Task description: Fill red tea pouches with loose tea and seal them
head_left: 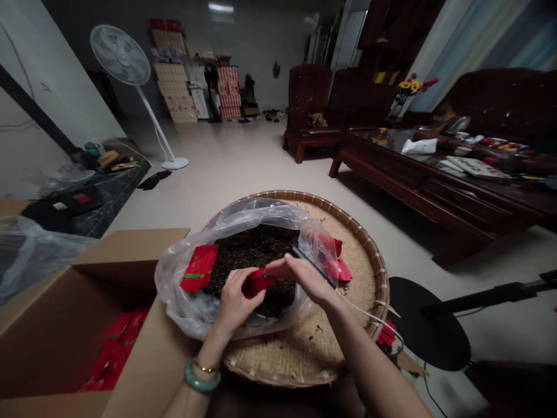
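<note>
My left hand (237,296) is closed around a small red packet (260,282), held above the dark loose leaves (256,241). My right hand (300,276) meets the packet's upper end with its fingers bent together; whatever they pinch is hidden. The leaves, which look like dried tea, fill a clear plastic bag (183,316) with its mouth spread wide. Flat red packets (199,267) with a green stripe rest on the bag's left rim. More red packets (343,268) lie right of the bag. Below everything is a round woven bamboo tray (304,354).
A cardboard box (143,348) with red packets (122,337) inside stands open at left. A thin metal-edged device (314,266) with a white cable (369,316) lies partly behind my right hand. A black round stand base (429,325) and a wooden table (409,174) are at right.
</note>
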